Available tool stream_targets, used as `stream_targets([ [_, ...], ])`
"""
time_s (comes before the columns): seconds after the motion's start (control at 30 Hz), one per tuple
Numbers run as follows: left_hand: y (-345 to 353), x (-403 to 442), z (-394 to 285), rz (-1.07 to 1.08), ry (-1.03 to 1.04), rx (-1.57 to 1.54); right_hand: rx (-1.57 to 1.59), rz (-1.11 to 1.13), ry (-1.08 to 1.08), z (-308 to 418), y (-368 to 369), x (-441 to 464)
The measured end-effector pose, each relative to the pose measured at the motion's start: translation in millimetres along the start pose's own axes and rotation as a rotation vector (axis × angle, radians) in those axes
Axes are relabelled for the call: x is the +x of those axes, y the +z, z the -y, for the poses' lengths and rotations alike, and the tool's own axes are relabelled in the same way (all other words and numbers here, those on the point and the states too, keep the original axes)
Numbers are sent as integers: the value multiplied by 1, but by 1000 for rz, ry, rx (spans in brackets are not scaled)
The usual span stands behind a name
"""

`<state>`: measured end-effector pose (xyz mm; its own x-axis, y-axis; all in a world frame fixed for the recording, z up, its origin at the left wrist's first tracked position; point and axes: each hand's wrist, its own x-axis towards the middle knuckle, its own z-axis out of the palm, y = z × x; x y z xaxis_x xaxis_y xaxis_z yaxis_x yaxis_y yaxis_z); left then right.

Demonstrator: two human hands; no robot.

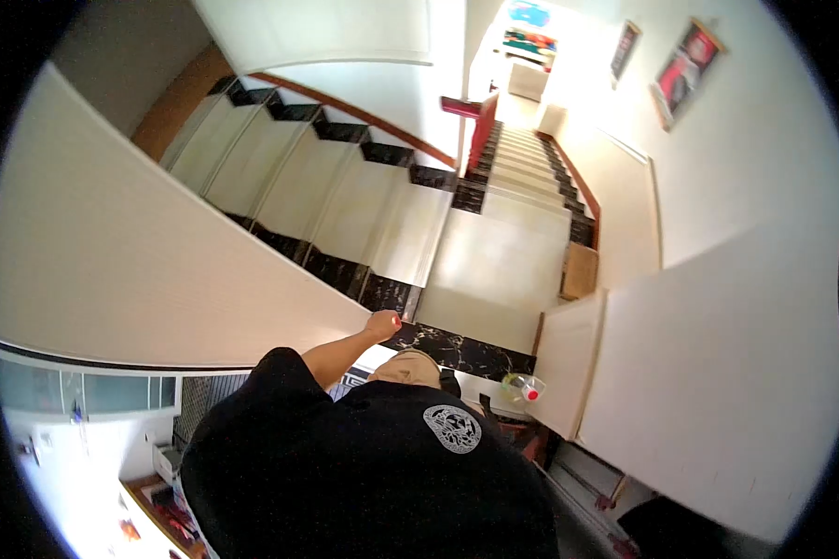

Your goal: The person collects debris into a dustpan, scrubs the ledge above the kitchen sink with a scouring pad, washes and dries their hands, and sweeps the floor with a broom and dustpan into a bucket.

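Note:
My left hand (383, 324) is in front of my body at the lower middle, beside the end of the cream wall panel. Its fingers are curled closed, and a small red patch shows at them; whether they hold anything is too small to tell. My right hand is out of view. A clear plastic bottle (522, 388) with a red cap is at the right of my body, near a cream panel. Black marbled flooring (466, 347) lies just beyond my left hand.
Pale steps with black edges (345, 196) run to the left. A second flight (522, 168) leads away beyond a pale landing (489, 270). A red post (482, 130) stands between them. A brown box (581, 270) sits by the right wall. Pictures (688, 74) hang there.

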<state>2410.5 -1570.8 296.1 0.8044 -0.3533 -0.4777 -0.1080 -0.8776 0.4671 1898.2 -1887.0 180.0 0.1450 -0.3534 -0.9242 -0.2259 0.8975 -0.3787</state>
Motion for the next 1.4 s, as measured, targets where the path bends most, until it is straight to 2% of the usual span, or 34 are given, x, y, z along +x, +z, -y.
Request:
stream_targets([
  [0.1,1,-14,48,-137,-105,-178,-316,231,-122,39,41,40],
  [0.13,1,-22,59,-104,-180,-262,-401,302,-135,58,61,44],
  [0.2,11,-42,88,-102,-132,-501,-620,383,-158,102,144,-10],
  [0.23,17,-57,91,-93,-218,-541,-702,291,-224,111,175,-13],
  [0.27,46,-62,121,-131,-80,-629,-784,192,-282,120,207,-16],
  [0.33,43,-105,120,-155,-464,-872,-1040,221,-290,141,274,-31],
  [0.4,93,-140,158,-232,-617,-1020,-1079,296,-232,150,316,-4],
  [0.43,105,-171,161,-307,-607,-1213,-1211,343,-269,155,337,-4],
  [0.47,115,-203,163,-384,-590,-1404,-1267,457,-256,156,364,-2],
  [0.5,108,-238,135,-559,-860,-1200,-1335,582,-237,157,390,4],
  [0.53,126,-265,128,-665,-956,-1199,-1408,714,-210,159,418,22],
  [0.57,147,-296,125,-774,-1060,-1203,-1766,1106,-462,160,438,66],
  [0.63,199,-347,96,-994,-1277,-1411,-2457,1647,-782,154,529,73],
  [0.67,219,-367,75,-1120,-1374,-1579,-2497,1464,-685,131,561,59],
  [0.7,238,-386,52,-1178,-1473,-1608,-2516,1278,-600,109,595,46],
  [0.73,256,-398,33,-1319,-1582,-1726,-2128,872,-349,88,612,42],
  [0.77,291,-409,20,-1388,-1614,-1796,-2185,893,-354,61,636,29],
  [0.87,336,-428,-47,-1355,-1862,-1780,-2271,1009,-300,-20,651,-4],
  [0.93,368,-438,-66,-1531,-1893,-1765,-2358,1106,-210,-85,630,-31],
  [1.0,374,-440,-69,-1690,-1859,-1866,-2403,1199,-211,-152,594,-72],
  [1.07,382,-458,-55,-1803,-1866,-1987,-2516,1267,-229,-220,544,-114],
  [1.13,388,-486,-27,-1876,-1838,-2078,-2524,1470,-136,-283,504,-125],
  [1.2,404,-527,-1,-1677,-1891,-1954,-2543,1456,-145,-333,457,-138],
  [1.27,413,-581,26,-1544,-1679,-1689,-2622,1634,-237,-367,434,-175],
  [1.33,385,-631,54,-1940,-1633,-1915,-2634,1748,-326,-389,408,-224],
  [1.4,371,-677,80,-1963,-1609,-1841,-2724,1639,-368,-437,418,-209],
])
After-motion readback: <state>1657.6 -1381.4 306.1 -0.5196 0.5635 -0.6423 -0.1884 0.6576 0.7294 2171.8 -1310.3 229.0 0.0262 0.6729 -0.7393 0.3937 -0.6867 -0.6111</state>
